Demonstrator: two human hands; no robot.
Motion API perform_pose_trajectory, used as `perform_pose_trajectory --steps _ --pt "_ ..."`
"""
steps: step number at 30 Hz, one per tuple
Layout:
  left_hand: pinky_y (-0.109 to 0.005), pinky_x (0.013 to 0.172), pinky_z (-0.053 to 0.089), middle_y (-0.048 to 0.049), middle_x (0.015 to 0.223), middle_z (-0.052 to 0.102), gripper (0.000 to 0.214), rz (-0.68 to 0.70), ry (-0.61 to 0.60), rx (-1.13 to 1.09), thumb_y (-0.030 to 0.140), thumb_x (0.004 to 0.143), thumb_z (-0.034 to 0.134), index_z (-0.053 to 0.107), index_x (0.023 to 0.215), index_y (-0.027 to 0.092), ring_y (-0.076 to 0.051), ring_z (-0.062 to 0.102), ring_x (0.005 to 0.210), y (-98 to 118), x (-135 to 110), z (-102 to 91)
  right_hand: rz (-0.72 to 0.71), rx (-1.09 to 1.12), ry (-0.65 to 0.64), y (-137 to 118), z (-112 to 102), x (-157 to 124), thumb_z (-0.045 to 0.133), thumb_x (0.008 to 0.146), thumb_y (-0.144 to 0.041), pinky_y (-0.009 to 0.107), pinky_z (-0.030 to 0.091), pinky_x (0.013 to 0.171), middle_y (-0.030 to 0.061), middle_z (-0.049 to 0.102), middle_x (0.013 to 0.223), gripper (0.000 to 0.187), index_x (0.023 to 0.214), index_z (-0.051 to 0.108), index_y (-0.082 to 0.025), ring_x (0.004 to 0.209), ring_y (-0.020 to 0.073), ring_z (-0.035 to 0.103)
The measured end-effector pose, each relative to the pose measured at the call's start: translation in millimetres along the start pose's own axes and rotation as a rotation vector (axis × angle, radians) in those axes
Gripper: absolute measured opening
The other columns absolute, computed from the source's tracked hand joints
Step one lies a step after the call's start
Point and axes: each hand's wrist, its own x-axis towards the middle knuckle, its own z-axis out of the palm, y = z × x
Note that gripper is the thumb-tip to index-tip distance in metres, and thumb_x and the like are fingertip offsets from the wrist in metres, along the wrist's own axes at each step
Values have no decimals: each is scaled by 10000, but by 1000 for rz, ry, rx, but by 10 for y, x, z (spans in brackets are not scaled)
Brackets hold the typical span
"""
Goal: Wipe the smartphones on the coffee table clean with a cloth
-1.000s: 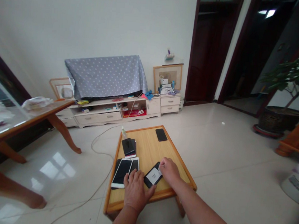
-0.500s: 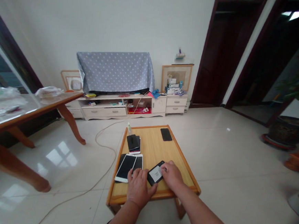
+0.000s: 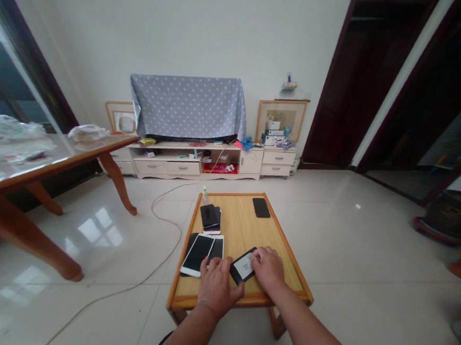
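A small black phone-like device (image 3: 236, 273) with a white rectangular panel lies at a slant near the front edge of the low wooden table (image 3: 241, 216). My right hand (image 3: 269, 271) rests over its right end, fingertips pinched together on the panel; a small greyish bit shows at them, too small to name. To the left of the device, my left hand (image 3: 217, 287) is spread palm down, its thumb by the device's lower edge. Its fingertips reach the side of a white tablet (image 3: 198, 255), which lies on other flat devices.
Behind the tablet stands a stack of phones (image 3: 210, 216), with a small clear spray bottle (image 3: 205, 195) beyond it. Another black phone (image 3: 261, 208) lies at the far right of the table. A larger table (image 3: 113, 171) is at left; a cable (image 3: 163, 217) crosses the floor.
The view has shifted, so the whole room appears slightly further right. Both hands stay at the black device in nearly the same pose.
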Motion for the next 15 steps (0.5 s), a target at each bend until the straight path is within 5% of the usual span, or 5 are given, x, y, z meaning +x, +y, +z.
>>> perform_pose_trajectory --steps 6,11,15 --pt "-497 1152 181 -94 1129 694 673 -20 13 -11 423 705 675 520 1320 199 -289 546 1153 -23 0 39 -213 53 -179 -180 82 -99 643 849 -242 283 342 782 37 667 912 65 805 692 -238 922 196 565" --pt "-511 1155 169 -105 1145 687 731 -24 10 -29 491 698 679 503 1342 194 -306 544 1169 -25 -5 41 -44 14 -83 -196 126 -34 640 867 -294 294 346 790 57 664 916 89 828 693 -234 939 211 571" --pt "-502 1152 179 -109 1136 686 659 -23 16 -4 403 725 642 511 1336 195 -294 560 1149 -33 -5 51 -142 32 -124 -243 205 -72 651 858 -294 294 340 779 51 664 910 72 819 684 -242 931 209 571"
